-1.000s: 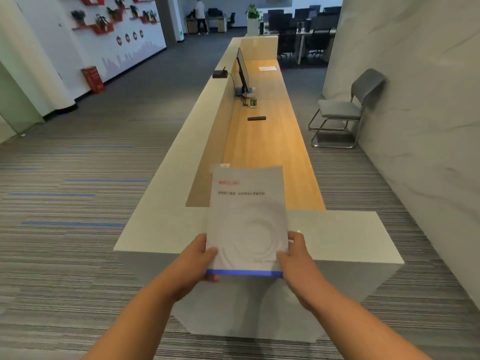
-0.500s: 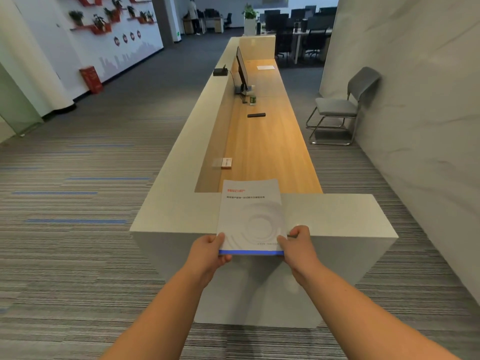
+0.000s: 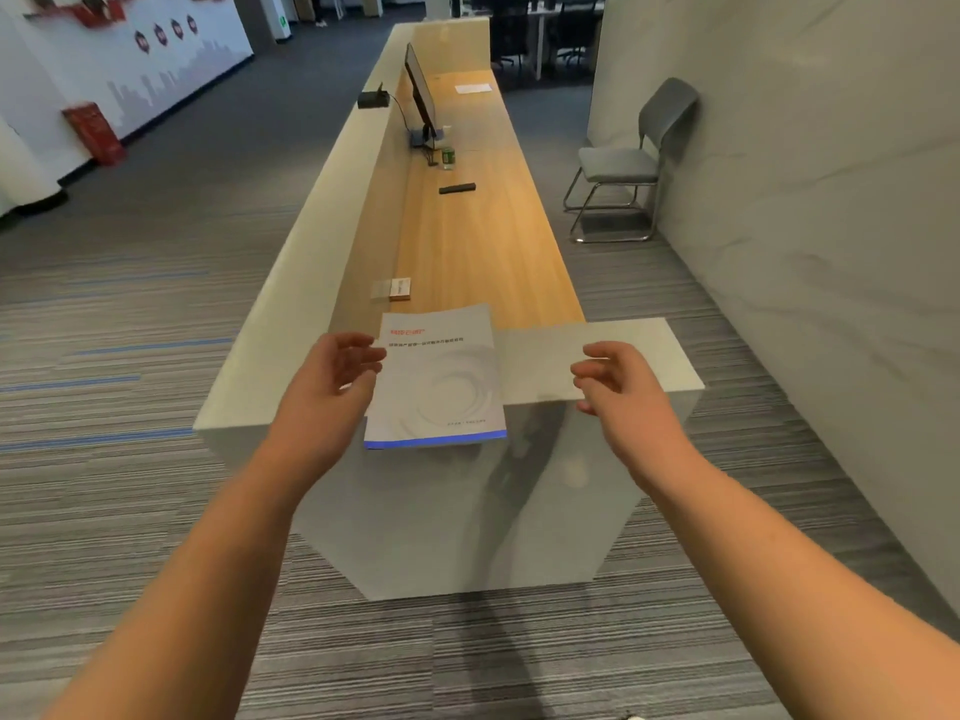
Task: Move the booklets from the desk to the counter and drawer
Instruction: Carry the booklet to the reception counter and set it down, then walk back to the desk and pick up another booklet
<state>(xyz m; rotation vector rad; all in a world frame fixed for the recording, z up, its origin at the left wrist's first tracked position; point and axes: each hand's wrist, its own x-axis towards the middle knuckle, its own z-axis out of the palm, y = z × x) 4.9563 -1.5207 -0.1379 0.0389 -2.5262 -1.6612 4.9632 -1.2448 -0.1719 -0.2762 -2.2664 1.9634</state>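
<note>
Both hands, left (image 3: 332, 376) and right (image 3: 618, 387), hover empty (fingers loosely spread) beside the booklet (image 3: 441, 381).

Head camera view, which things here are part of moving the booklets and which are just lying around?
Part of the job:
- booklet, lying on the counter end, near edge overhanging
- left hand and right hand, both open, off the booklet
- wooden desk

Just lying about:
- monitor
- green can
- black remote
- small box
- chair

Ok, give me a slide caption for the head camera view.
Grey booklet lies on the counter end, overhanging its edge; left hand and right hand open, apart.
</note>
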